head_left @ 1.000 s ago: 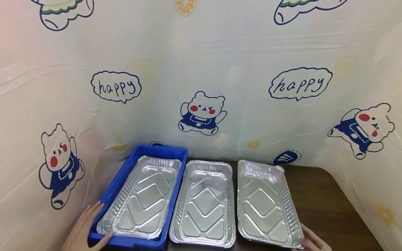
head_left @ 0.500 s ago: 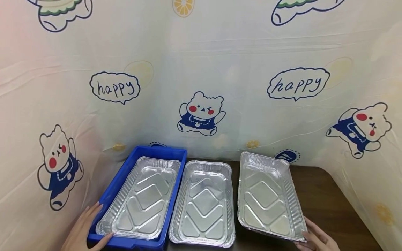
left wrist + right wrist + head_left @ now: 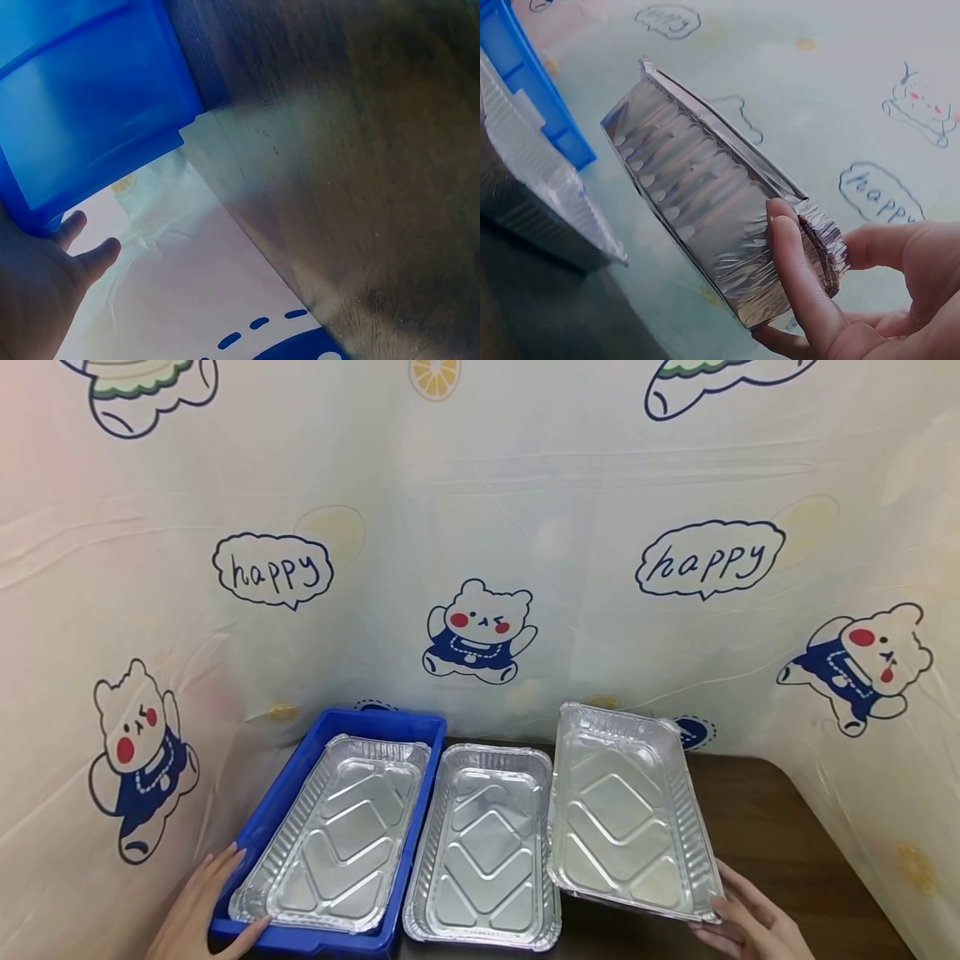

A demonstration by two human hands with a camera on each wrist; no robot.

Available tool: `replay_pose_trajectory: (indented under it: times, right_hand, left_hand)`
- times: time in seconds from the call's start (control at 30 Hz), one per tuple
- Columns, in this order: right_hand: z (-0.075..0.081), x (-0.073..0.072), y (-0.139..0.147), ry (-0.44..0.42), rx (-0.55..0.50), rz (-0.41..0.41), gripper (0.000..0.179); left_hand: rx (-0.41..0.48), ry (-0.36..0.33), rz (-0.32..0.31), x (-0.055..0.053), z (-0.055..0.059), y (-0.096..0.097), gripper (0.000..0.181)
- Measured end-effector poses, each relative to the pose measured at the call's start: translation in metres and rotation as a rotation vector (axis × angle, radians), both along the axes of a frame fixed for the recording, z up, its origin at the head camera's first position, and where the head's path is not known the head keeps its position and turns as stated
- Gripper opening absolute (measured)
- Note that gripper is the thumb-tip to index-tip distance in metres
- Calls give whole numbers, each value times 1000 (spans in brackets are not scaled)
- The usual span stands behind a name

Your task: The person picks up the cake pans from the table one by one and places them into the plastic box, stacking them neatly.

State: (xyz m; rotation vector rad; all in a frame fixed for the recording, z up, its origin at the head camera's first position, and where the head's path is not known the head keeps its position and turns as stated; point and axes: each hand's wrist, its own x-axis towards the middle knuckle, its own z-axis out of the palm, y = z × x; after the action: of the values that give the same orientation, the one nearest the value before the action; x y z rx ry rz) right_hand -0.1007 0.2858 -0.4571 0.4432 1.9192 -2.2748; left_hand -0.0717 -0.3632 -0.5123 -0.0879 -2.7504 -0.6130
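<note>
My right hand (image 3: 753, 920) pinches the front right corner of a foil tray (image 3: 630, 810), thumb at the rim and fingers beneath. The tray is raised and tilted, its left edge overlapping the middle tray in the head view. In the right wrist view this foil tray (image 3: 694, 180) shows its ribbed side. A second foil tray (image 3: 487, 835) lies in the middle of the table. A third foil tray (image 3: 348, 835) sits inside a blue plastic bin (image 3: 279, 818). My left hand (image 3: 197, 906) rests at the bin's front left corner, fingers extended along its side, thumb at the front rim.
The dark wooden table (image 3: 772, 835) shows at the right. A cloth curtain (image 3: 570, 610) printed with bears and "happy" bubbles rises behind and at both sides. The bin stands beside the left curtain.
My right hand has lifted the right-hand foil tray off the table, then shifted it left toward the middle tray. My left hand and the bin have stayed in place.
</note>
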Motion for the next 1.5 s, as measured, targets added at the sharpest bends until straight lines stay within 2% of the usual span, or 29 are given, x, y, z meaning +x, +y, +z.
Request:
replay_pose_trajectory:
  times: [0.2, 0.5, 0.63, 0.77, 0.87, 0.97, 1.23, 1.5]
  right_hand:
    - [14, -1, -12, -2, 29, 57, 30]
    - [26, -7, -32, 34, -12, 186, 33]
    - [28, -9, -44, 68, -38, 233, 32]
    - [30, -9, -57, 112, -50, 269, 47]
    - [32, -9, -69, 114, -41, 276, 62]
    - [34, -9, -81, 121, -44, 288, 68]
    - [36, -7, -108, 143, -90, 340, 71]
    - [34, -8, -128, 171, -142, 357, 70]
  left_hand:
    - [2, -2, 3, 0, 0, 0, 96]
    - [7, -30, 13, 0, 1, 0, 95]
    - [1, -18, 20, 0, 1, 1, 96]
    - [-7, 11, 17, 0, 1, 2, 96]
    - [-7, 21, 13, 0, 1, 2, 96]
    - [-8, 24, 11, 0, 1, 2, 96]
    - [-2, -13, 31, 1, -1, 2, 96]
    - [-4, 32, 12, 0, -1, 1, 95]
